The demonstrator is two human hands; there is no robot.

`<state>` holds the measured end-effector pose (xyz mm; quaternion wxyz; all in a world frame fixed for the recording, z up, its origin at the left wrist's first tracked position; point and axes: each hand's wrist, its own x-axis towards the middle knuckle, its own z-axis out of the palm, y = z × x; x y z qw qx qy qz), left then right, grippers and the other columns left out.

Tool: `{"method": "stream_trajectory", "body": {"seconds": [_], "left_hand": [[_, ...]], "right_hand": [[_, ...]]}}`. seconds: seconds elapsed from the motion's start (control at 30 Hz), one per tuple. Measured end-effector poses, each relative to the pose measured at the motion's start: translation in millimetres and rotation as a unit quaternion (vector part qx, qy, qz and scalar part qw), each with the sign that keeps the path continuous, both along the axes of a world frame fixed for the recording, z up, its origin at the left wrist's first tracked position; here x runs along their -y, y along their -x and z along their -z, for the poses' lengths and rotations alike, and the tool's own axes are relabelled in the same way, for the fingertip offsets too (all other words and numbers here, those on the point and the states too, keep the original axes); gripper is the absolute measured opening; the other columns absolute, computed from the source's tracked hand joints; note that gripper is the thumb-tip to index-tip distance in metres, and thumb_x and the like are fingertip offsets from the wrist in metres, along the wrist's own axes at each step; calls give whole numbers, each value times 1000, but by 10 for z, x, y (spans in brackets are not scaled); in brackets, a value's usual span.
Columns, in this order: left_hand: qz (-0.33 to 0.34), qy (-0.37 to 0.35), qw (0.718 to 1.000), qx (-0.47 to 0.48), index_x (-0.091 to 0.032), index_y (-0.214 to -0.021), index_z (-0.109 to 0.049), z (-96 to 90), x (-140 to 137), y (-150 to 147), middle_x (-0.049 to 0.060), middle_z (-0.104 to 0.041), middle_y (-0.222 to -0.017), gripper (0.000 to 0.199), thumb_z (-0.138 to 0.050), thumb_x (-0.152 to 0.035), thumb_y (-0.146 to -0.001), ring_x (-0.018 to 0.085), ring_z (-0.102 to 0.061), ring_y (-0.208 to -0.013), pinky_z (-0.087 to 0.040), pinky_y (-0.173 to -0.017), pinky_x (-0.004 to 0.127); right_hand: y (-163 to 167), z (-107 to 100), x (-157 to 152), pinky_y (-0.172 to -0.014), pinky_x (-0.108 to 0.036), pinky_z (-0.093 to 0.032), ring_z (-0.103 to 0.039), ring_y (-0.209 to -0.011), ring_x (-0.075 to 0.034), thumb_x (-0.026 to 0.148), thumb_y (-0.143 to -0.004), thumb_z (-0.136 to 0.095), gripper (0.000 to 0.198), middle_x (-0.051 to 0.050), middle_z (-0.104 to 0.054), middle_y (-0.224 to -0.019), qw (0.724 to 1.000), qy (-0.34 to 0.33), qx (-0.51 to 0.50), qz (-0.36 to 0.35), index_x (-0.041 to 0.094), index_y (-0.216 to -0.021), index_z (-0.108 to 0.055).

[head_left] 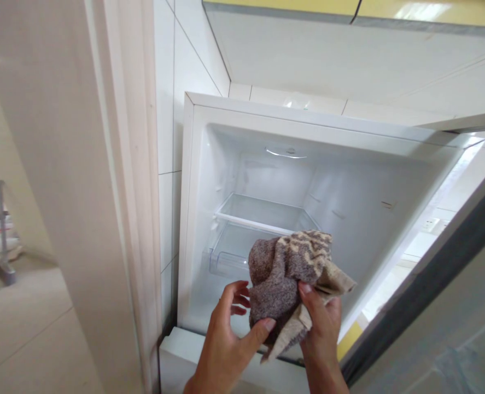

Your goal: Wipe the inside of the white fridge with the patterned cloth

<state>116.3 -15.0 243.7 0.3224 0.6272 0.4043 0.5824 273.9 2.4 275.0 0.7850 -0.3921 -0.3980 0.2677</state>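
Observation:
A crumpled grey-brown cloth with a cream pattern and pale underside is bunched up in front of the open refrigerator. My right hand grips it from the lower right, thumb pressed on top and fingers hidden beneath. At the cloth's left edge, my left hand has its fingers loosely curved and apart. Its thumb touches the lower part of the cloth, and a gap shows between thumb and fingers.
Inside the refrigerator are a glass shelf and a clear plastic drawer front. The refrigerator door stands open at right. A pale door frame rises at left. Yellow cabinets hang above. A broom stands far left.

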Motion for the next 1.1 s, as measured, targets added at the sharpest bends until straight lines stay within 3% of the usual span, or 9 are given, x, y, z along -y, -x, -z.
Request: {"method": "stream_trajectory", "body": {"seconds": [0.1, 0.2, 0.3, 0.43, 0.63, 0.73, 0.83, 0.93, 1.1], "left_hand": [[79, 28, 996, 43, -23, -124, -61, 51, -36, -41, 9, -75, -114, 45, -70, -51, -91, 21, -73, -102, -62, -85, 34], [57, -11, 997, 46, -24, -130, -61, 32, -67, -26, 10, -73, -124, 46, -71, -48, -92, 21, -73, -108, -62, -90, 34], [-69, -92, 993, 23, -26, -131, -63, -65, -138, 150, 9, -73, -127, 40, -69, -41, -95, 20, -73, -108, -62, -93, 35], [-289, -223, 931, -14, -22, -123, -68, -318, -350, 582, 10, -73, -123, 31, -67, -37, -96, 20, -74, -101, -63, -92, 37], [-398, -278, 863, -140, -9, -153, -45, -586, -977, 1037, 27, -51, -155, 60, -52, -40, -102, 35, -46, -150, -41, -123, 58], [-376, -264, 871, -175, -6, -160, -33, -546, -1322, 1090, 29, -41, -163, 62, -37, -36, -106, 35, -37, -157, -33, -128, 60], [-341, -228, 896, -171, -6, -162, -27, -465, -1548, 1080, 29, -40, -165, 66, -35, -40, -106, 36, -40, -155, -37, -125, 60], [-318, -192, 920, -125, -4, -163, -27, -407, -1629, 1041, 29, -40, -165, 71, -36, -46, -105, 35, -42, -154, -41, -124, 56], [-372, -148, 915, -44, -9, -151, -49, -313, -1696, 978, 27, -62, -148, 67, -47, -55, -102, 36, -60, -139, -52, -113, 53]], "right_hand": [[-3, -61, -28, -70, -35, -59, -73, -79, -23, 52, -65, -89, 55, -6, -78, -94, 998, 7, -58, 11, 19, -106, -70], [-56, -233, -109, -69, -32, -57, -70, -77, -20, 47, -60, -92, 54, -4, -77, -91, 997, -17, -65, 31, 19, -102, -71], [-196, -512, -286, -76, -29, -55, -67, -84, -17, 41, -63, -92, 51, -1, -74, -98, 990, -96, -36, 96, 20, -105, -72], [-454, -860, -650, -87, -33, -52, -65, -91, -18, 40, -68, -87, 51, -1, -71, -103, 961, -171, 51, 213, 20, -113, -74], [-797, -1157, -1418, -92, -41, -53, -65, -96, -26, 48, -74, -72, 49, -6, -73, -105, 931, -49, 250, 261, 19, -114, -74], [-885, -1289, -1817, -95, -41, -52, -65, -102, -29, 43, -78, -66, 50, -13, -73, -112, 897, 23, 334, 288, 16, -120, -72], [-907, -1360, -2169, -96, -41, -51, -64, -113, -32, 37, -81, -63, 55, -18, -68, -129, 829, 133, 440, 318, 17, -133, -67], [-904, -1318, -2501, -93, -36, -51, -64, -116, -30, 32, -85, -61, 57, -18, -63, -137, 759, 227, 548, 269, 19, -140, -63], [-923, -1181, -3037, -86, -30, -49, -67, -108, -27, 33, -86, -66, 47, -14, -72, -123, 721, 239, 624, 184, 18, -130, -69]]}}
